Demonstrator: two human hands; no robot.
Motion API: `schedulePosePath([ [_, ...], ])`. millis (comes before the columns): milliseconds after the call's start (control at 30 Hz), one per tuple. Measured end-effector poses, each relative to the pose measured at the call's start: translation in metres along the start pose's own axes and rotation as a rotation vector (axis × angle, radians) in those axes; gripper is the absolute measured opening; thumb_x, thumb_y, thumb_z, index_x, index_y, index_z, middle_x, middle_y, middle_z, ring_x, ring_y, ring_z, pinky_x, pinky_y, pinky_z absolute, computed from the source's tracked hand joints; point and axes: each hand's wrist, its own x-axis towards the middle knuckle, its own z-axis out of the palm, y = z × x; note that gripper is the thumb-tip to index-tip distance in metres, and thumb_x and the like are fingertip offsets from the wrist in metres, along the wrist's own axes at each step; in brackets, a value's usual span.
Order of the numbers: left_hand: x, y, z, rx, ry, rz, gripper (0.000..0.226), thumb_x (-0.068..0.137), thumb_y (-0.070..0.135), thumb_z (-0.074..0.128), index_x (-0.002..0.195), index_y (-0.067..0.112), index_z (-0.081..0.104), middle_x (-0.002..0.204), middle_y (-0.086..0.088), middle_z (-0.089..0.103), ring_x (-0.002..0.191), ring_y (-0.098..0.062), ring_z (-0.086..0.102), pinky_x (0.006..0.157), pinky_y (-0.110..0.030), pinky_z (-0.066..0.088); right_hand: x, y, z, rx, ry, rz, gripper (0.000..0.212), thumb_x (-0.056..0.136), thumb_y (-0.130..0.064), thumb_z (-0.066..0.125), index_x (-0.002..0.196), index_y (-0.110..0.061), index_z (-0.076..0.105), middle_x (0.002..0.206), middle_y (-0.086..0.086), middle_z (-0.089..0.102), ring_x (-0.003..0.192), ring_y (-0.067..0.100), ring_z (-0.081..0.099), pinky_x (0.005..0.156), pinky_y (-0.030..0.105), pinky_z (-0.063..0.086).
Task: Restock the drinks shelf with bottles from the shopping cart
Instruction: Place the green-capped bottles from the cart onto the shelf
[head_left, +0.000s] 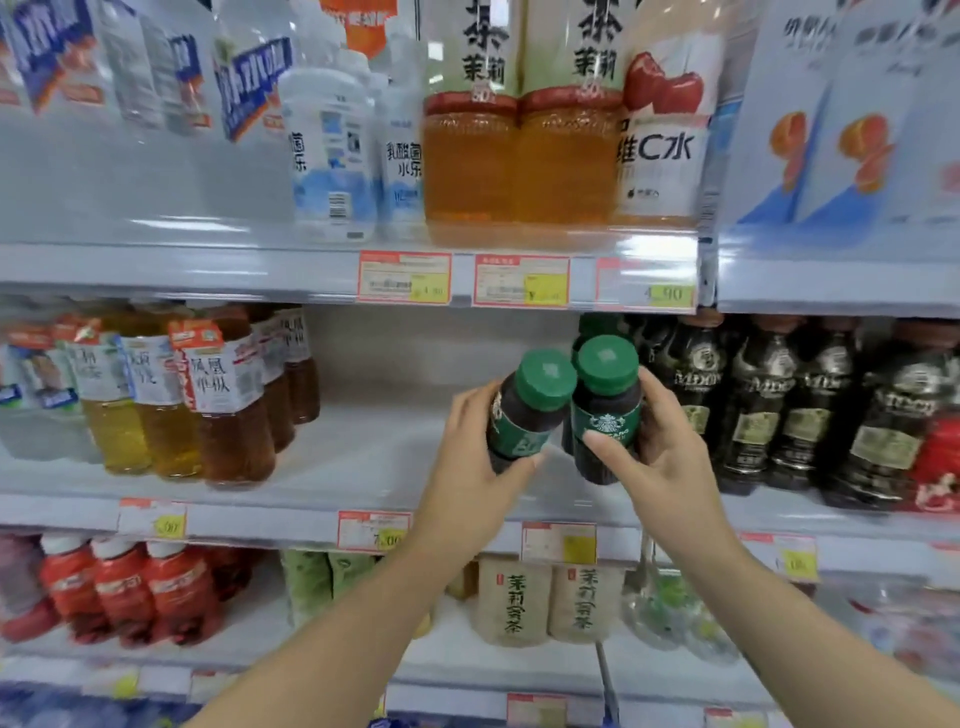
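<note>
Two hands are raised in front of the middle shelf (363, 467), each wrapped around a small dark bottle with a ribbed green screw cap. The left hand (470, 467) grips the left bottle (522, 415), which tilts to the right; the right hand (660, 457) grips the right bottle (605, 410), which stands nearly upright. Their caps touch. Both bottles are smooth and round with green labels. A third green-capped bottle (595, 325) stands on the shelf just behind them. Left of the hands the pale shelf lies bare up to the amber tea bottles (228, 405). Close on the right stand tall black bottles (769, 405). Price tags (558, 543) line the shelf's front edge.
</note>
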Motion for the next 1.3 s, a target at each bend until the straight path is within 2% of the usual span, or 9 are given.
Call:
schedulePosePath([
  [100, 0.015, -0.009, 0.019, -0.026, 0.013, -0.044, 0.06, 0.078, 0.009, 0.072, 0.127, 0.029, 0.043, 0.112, 0.015, 0.043, 0.101, 0.023, 0.043, 0.083, 0.001, 0.035, 0.01, 0.015, -0.005, 0.047, -0.02, 0.052, 0.058, 0.086, -0.008, 0.063, 0.132, -0.038, 0.041, 0.132, -0.009, 0.054, 0.122, 0.005, 0.051, 0.103, 0.032, 0.043],
  [200, 0.027, -0.021, 0.036, -0.056, 0.024, -0.124, 0.062, 0.076, 0.014, 0.074, 0.123, 0.036, 0.041, 0.113, 0.012, 0.044, 0.103, 0.007, 0.049, 0.092, -0.018, 0.041, 0.018, 0.027, -0.008, 0.068, -0.016, 0.081, 0.055, 0.088, -0.009, 0.061, 0.136, -0.029, 0.041, 0.129, -0.015, 0.056, 0.12, 0.001, 0.052, 0.098, 0.021, 0.045],
  [300, 0.041, -0.032, 0.049, -0.065, 0.06, -0.212, 0.063, 0.071, 0.023, 0.079, 0.115, 0.039, 0.037, 0.117, 0.007, 0.047, 0.11, -0.01, 0.051, 0.097, -0.037, 0.045, 0.022, 0.04, -0.006, 0.041, 0.005, 0.124, 0.056, 0.089, -0.012, 0.06, 0.139, -0.026, 0.039, 0.131, -0.012, 0.056, 0.121, 0.003, 0.051, 0.103, 0.031, 0.044],
  [433, 0.057, -0.04, 0.061, -0.022, 0.096, -0.308, 0.068, 0.065, 0.041, 0.079, 0.113, 0.034, 0.032, 0.116, 0.004, 0.055, 0.109, -0.022, 0.054, 0.089, -0.047, 0.049, 0.033, 0.056, -0.002, -0.017, 0.049, 0.19, 0.056, 0.09, -0.017, 0.058, 0.141, -0.026, 0.035, 0.13, -0.009, 0.056, 0.119, 0.005, 0.053, 0.103, 0.039, 0.043],
  [567, 0.057, -0.046, 0.061, 0.0, -0.021, -0.316, 0.068, 0.076, 0.039, 0.072, 0.126, 0.03, 0.027, 0.116, 0.007, 0.052, 0.115, -0.022, 0.048, 0.094, -0.043, 0.045, 0.029, 0.067, -0.001, -0.122, 0.029, 0.239, 0.063, 0.084, -0.006, 0.064, 0.136, -0.027, 0.037, 0.128, -0.01, 0.054, 0.12, 0.002, 0.049, 0.105, 0.035, 0.041],
  [700, 0.048, -0.05, 0.043, -0.092, -0.242, -0.303, 0.065, 0.087, 0.011, 0.061, 0.134, 0.036, 0.024, 0.116, 0.018, 0.052, 0.104, 0.006, 0.051, 0.085, -0.017, 0.041, 0.021, 0.074, 0.004, -0.26, 0.037, 0.24, 0.072, 0.079, 0.0, 0.065, 0.139, -0.025, 0.033, 0.132, -0.007, 0.05, 0.125, 0.008, 0.043, 0.108, 0.029, 0.034],
  [800, 0.056, -0.05, 0.042, -0.042, -0.198, -0.274, 0.067, 0.085, 0.007, 0.065, 0.137, 0.029, 0.029, 0.11, 0.021, 0.049, 0.106, -0.004, 0.053, 0.09, -0.021, 0.039, 0.022, 0.074, 0.007, -0.275, 0.03, 0.25, 0.076, 0.082, -0.002, 0.063, 0.144, -0.026, 0.024, 0.133, -0.007, 0.046, 0.126, 0.009, 0.039, 0.103, 0.022, 0.029],
  [1100, 0.088, -0.068, 0.075, 0.072, -0.083, -0.226, 0.065, 0.071, 0.012, 0.073, 0.127, 0.022, 0.042, 0.12, 0.0, 0.056, 0.117, -0.021, 0.05, 0.093, -0.045, 0.047, 0.03, 0.073, 0.008, -0.291, -0.003, 0.293, 0.078, 0.084, -0.002, 0.061, 0.145, -0.026, 0.019, 0.134, -0.006, 0.046, 0.125, 0.008, 0.039, 0.102, 0.019, 0.028],
  [1300, 0.07, -0.062, 0.058, 0.102, -0.121, -0.265, 0.086, 0.08, 0.025, 0.071, 0.147, 0.022, 0.017, 0.143, -0.002, 0.037, 0.131, -0.02, 0.038, 0.108, -0.039, 0.035, 0.021, 0.065, 0.01, -0.314, 0.056, 0.249, 0.081, 0.083, -0.008, 0.065, 0.146, -0.024, 0.016, 0.136, -0.013, 0.033, 0.129, -0.001, 0.029, 0.108, 0.018, 0.024],
])
